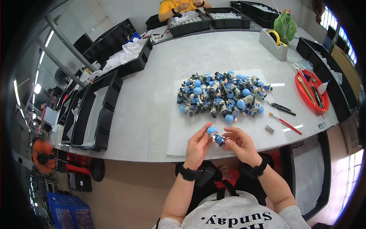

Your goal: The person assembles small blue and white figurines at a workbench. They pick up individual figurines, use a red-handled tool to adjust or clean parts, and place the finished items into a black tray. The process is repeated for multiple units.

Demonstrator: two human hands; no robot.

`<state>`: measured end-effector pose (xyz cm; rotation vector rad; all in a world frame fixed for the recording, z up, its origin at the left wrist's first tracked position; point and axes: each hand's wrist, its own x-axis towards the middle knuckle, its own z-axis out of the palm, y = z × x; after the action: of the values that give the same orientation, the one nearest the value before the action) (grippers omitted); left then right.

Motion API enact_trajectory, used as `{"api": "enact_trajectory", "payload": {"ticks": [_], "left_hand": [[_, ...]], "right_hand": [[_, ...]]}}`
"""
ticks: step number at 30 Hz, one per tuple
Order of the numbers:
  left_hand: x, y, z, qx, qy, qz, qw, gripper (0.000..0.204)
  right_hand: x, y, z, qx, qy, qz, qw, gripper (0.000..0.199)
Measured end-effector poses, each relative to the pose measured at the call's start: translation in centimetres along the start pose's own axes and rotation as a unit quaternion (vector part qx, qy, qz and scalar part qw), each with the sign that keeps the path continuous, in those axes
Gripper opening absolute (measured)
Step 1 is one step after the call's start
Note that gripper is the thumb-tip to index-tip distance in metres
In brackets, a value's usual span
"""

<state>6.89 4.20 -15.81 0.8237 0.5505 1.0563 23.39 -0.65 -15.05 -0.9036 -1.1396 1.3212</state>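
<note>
Between both hands, over the near edge of the table, is a small doll figurine with a round blue head and a blue-and-white striped body. My left hand is closed on it at the head end, thumb and fingers at its side. At the body end, my right hand pinches it with thumb and fingers. Just beyond the hands lies a heap of similar figurines with blue heads and dark legs, piled on a white sheet.
Right of the heap lie a craft knife, a red-handled brush and a grey block. A red tray holds tools and a bottle. Black trays line the left; a green fan stands far right. Another person works opposite.
</note>
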Motion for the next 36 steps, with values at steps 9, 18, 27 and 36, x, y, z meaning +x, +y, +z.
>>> {"api": "enact_trajectory", "payload": {"ticks": [9, 18, 27, 36], "left_hand": [[0.02, -0.02, -0.07, 0.026, 0.012, -0.013, 1.000, 0.033], [0.06, 0.06, 0.12, 0.031, 0.018, -0.003, 0.999, 0.029], [-0.01, 0.10, 0.34, 0.028, 0.026, 0.002, 0.999, 0.026], [-0.01, 0.12, 0.45, 0.036, 0.026, 0.005, 0.999, 0.025]], "right_hand": [[-0.48, 0.25, 0.20, 0.008, 0.009, -0.020, 1.000, 0.036], [-0.57, -0.08, 0.32, -0.005, 0.017, 0.001, 1.000, 0.035], [-0.54, -0.08, 0.30, -0.005, 0.014, 0.002, 1.000, 0.033], [-0.59, -0.26, 0.26, 0.008, 0.012, 0.008, 1.000, 0.033]]}}
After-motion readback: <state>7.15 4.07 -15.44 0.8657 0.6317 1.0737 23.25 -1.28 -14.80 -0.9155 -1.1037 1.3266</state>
